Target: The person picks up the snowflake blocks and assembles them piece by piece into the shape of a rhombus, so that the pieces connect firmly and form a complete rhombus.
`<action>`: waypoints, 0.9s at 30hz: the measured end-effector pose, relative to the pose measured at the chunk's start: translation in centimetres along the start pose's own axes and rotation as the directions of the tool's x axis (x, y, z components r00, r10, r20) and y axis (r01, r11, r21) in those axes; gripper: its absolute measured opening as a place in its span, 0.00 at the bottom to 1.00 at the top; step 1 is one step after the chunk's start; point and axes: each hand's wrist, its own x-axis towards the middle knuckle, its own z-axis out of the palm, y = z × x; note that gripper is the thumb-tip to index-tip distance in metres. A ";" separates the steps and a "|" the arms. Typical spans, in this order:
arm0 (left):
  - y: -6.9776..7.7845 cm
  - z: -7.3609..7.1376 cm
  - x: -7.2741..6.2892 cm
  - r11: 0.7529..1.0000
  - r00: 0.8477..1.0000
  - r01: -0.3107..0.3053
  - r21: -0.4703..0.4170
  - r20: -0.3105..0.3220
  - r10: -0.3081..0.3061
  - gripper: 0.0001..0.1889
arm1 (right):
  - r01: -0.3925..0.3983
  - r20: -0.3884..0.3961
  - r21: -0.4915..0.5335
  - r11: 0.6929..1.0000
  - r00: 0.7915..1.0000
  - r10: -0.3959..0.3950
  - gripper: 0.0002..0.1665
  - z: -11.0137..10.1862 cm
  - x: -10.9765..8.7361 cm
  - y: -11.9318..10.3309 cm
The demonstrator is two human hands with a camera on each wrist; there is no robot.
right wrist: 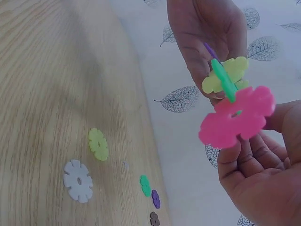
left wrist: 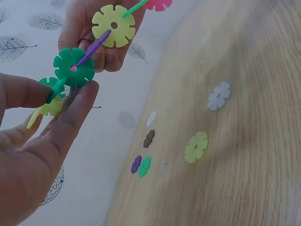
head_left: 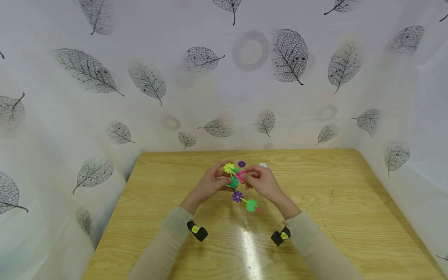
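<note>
My left hand (head_left: 209, 182) grips a chain of slotted plastic snowflake discs, thumb and fingers around a green disc (left wrist: 74, 68). My right hand (head_left: 265, 183) pinches a pink disc (right wrist: 237, 117) between thumb and fingers. The pink disc meets a green disc (right wrist: 223, 79) seen edge-on, which slots into a pale yellow one (right wrist: 225, 75). In the left wrist view a purple disc (left wrist: 94, 48) joins yellow to green. Below the hands in the head view hang a purple disc (head_left: 237, 196), a light green disc (head_left: 251, 205) and a pink one seen edge-on (head_left: 259, 210).
Loose discs lie on the wooden table (head_left: 350, 217): a white one (right wrist: 78, 181), a yellow one (right wrist: 98, 144), a green one (right wrist: 145, 186), a purple one (right wrist: 156, 198) and a brown one (left wrist: 149, 139). A leaf-print curtain (head_left: 217, 93) surrounds the table's back and sides.
</note>
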 end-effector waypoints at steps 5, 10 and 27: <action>-0.1 -0.1 -0.2 1.000 1.000 0.012 -0.025 0.005 -0.012 0.32 | 0.008 0.007 -0.015 1.000 1.000 -0.007 0.13 -0.2 0.0 0.0; -0.2 -0.1 -0.4 0.999 1.000 0.029 -0.028 0.005 -0.029 0.31 | 0.019 0.013 -0.022 1.000 1.000 -0.019 0.14 -0.3 0.0 0.1; 0.0 0.2 -0.6 0.998 0.996 0.053 0.027 0.074 -0.055 0.25 | 0.038 0.029 -0.071 0.997 0.999 -0.036 0.13 -0.3 0.0 0.0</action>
